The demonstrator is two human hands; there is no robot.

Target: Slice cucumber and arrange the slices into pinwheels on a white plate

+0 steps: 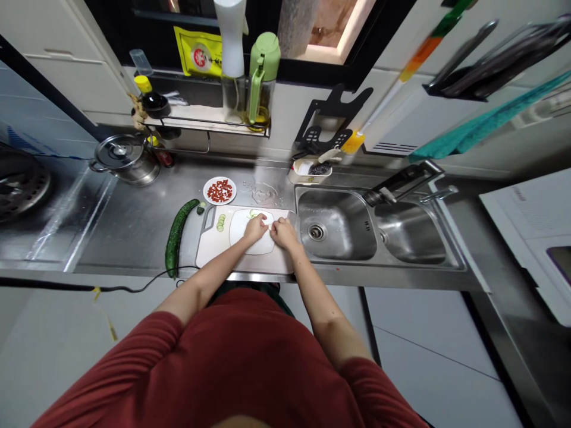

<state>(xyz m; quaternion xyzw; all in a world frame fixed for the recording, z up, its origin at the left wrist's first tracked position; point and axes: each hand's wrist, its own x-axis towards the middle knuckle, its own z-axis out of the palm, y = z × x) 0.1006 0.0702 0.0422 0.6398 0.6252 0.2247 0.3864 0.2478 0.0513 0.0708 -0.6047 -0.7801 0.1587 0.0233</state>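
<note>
My left hand (256, 229) and my right hand (284, 232) are close together over a white plate (238, 238), fingers pinched on something small that I cannot make out. The plate sits on a pale cutting board (210, 251) with a grey handle. A few thin green slices show on the plate just beyond my left hand. To the left, a short row of cucumber slices (220, 223) lies on the board. Beside the board is a long, curved cucumber (176, 235), with small dark green end pieces (200, 208) near its tip.
A plate of chopped red pieces (220, 191) stands behind the board, near some spilled water (262, 193). Right of the board is a double steel sink (339, 238) with a faucet (405, 184). A lidded pot (127, 160) stands back left. An oil bottle (262, 83) is on the shelf.
</note>
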